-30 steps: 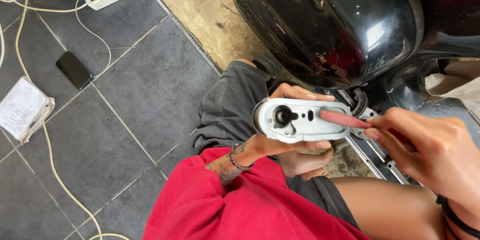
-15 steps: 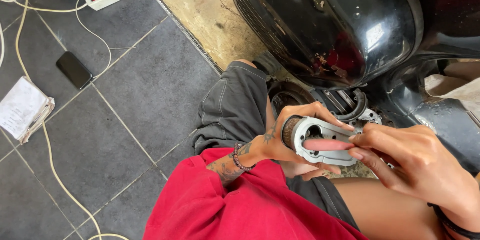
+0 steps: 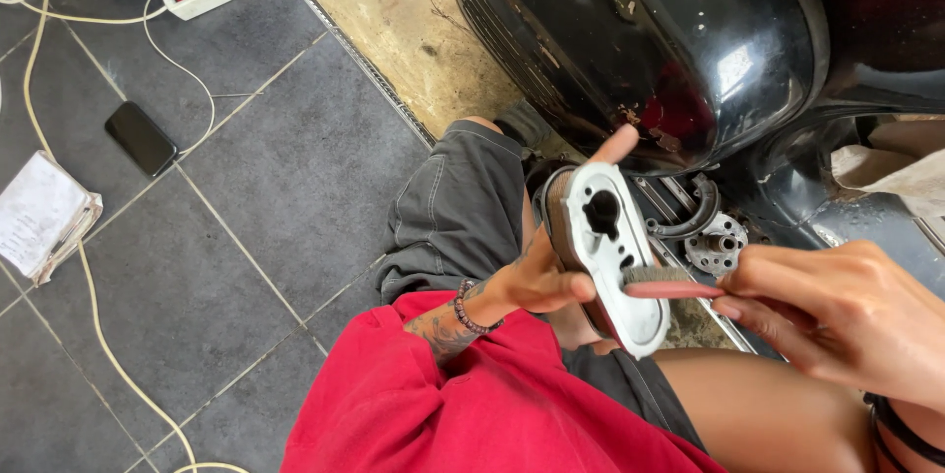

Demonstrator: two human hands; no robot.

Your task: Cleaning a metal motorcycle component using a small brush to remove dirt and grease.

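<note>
head view: my left hand point(image 3: 536, 281) clamps the grey metal cover point(image 3: 612, 252). my right hand point(image 3: 837, 315) pinches a pink-handled brush point(image 3: 661, 282), bristles on the cover just beside my left thumb.

The left hand point(image 3: 536, 281) now holds the grey metal cover point(image 3: 615, 252) stood nearly upright instead of lying flat, and the right hand point(image 3: 837, 320) brings the small brush point(image 3: 669, 283) across its lower face.

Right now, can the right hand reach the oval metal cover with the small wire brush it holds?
Probably yes. The right hand holds the brush, whose bristles already lie on the grey oval cover; the left hand holds that cover up, and nothing stands between them.
</note>
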